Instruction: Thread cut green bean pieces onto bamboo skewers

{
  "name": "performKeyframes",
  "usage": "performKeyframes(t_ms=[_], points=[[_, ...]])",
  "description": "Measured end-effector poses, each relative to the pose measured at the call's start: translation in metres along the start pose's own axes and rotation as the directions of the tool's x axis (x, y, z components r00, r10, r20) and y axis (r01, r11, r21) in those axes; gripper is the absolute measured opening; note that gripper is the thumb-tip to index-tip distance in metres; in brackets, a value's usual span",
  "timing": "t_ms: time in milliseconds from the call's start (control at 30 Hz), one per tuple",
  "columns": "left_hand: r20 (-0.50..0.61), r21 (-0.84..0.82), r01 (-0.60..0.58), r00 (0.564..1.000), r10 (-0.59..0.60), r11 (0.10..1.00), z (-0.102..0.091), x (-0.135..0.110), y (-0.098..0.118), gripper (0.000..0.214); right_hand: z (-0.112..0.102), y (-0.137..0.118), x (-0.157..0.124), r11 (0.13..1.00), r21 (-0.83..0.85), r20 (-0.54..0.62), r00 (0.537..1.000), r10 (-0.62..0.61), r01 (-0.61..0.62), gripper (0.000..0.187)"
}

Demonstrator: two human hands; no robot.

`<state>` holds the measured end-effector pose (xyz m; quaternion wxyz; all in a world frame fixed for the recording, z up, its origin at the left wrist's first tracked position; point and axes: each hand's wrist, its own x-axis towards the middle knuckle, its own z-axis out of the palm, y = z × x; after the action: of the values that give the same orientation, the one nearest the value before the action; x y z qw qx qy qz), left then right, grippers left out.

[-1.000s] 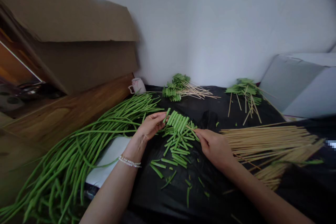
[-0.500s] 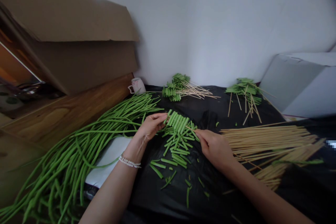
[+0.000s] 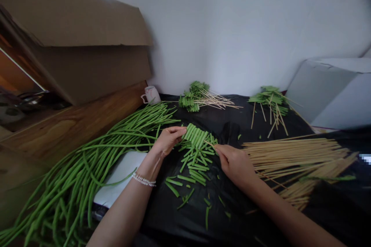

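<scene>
Our left hand [image 3: 167,139] has its fingers curled narrow around the near end of a row of cut bean pieces [image 3: 197,134], lined up side by side and held just above the black sheet [image 3: 232,208]. Our right hand [image 3: 235,163] pinches a thin wooden stick [image 3: 211,144] between thumb and fingertips, its tip touching the right side of that row. Under and just in front of the row lies a loose heap of short bean pieces [image 3: 194,168], with a few strays scattered nearer to us. To the left a big pile of long whole beans [image 3: 87,162] runs from the table edge up to our left wrist, which wears a bead bracelet [image 3: 144,180]. To the right a bundle of bare sticks [image 3: 298,158] lies near our right hand. Two piles of finished skewers [image 3: 199,98] rest by the wall, beside a cardboard box [image 3: 81,38]
</scene>
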<state>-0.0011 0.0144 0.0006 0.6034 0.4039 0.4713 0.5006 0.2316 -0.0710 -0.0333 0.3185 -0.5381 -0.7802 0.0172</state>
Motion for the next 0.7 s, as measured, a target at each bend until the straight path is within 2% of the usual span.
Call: performKeyframes(t_ms=[133,300,433,700], points=[[0.016,-0.02,0.01,1.0,-0.01,1.0,0.0019,-0.0029,0.0027,0.037,0.0004,-0.0009,0.001,1.0,0.023,-0.009,1.0,-0.011,0.011,0.03],[0.036,-0.095,0.118,0.993,-0.115,0.989,0.0013,-0.0024,0.0032,0.028,0.0007,-0.0008,0.0009,1.0,0.006,-0.029,0.999,-0.023,0.023,0.03],[0.046,-0.119,0.177,0.984,-0.173,0.977,0.0015,-0.0011,0.0006,0.024,-0.0007,-0.0019,-0.0003,1.0,-0.025,-0.001,1.0,-0.011,0.011,0.03],[0.06,-0.116,0.191,0.981,-0.185,0.975,0.0024,-0.0028,-0.0004,0.02,-0.0044,-0.0048,-0.0007,0.995,-0.105,0.053,0.999,0.009,-0.003,0.033]])
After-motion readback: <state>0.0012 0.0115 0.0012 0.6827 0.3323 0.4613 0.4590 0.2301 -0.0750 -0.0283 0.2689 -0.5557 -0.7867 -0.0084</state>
